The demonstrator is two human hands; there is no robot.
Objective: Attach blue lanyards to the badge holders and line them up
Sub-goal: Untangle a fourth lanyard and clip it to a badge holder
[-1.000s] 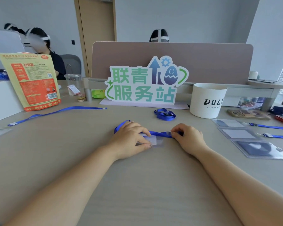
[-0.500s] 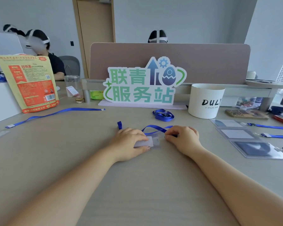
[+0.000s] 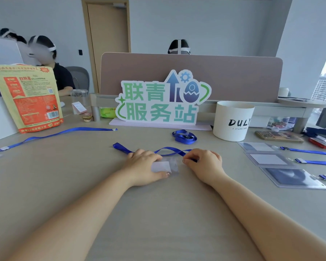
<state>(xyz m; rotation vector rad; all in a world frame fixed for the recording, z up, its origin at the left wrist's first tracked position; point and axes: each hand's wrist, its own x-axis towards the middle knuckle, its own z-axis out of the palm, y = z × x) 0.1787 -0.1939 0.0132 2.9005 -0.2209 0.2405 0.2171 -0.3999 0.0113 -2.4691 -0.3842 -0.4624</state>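
Since a second ago the blue lanyard [image 3: 165, 149] no longer lies flat between your hands: its strap now arches up off the table [image 3: 158, 213], and its free end pokes out to the left past your knuckles. Your left hand [image 3: 143, 164] has drawn back a little, so more of the white card inside the badge holder [image 3: 167, 166] shows.

That holder lies flat in the middle of the table, between your two hands. Your left hand grips its left end, with the fingers curled over the top and the thumb tip at the near edge. Your right hand [image 3: 205, 162] pinches the lanyard's end just at the holder's right edge; the clip itself is hidden under your fingertips, so you cannot tell whether it has caught.

Bare tabletop runs to the left of your left forearm and between your arms. To your right the room is tighter: three finished holders [image 3: 269, 159] lie in a row near your right wrist, and their straps [image 3: 309, 152] run off the right edge of the view. Beyond your hands sit a coiled lanyard [image 3: 184, 137], a white tub [image 3: 231, 121] and a standing sign [image 3: 158, 102]. A long lanyard [image 3: 60, 132] stretches across the far left
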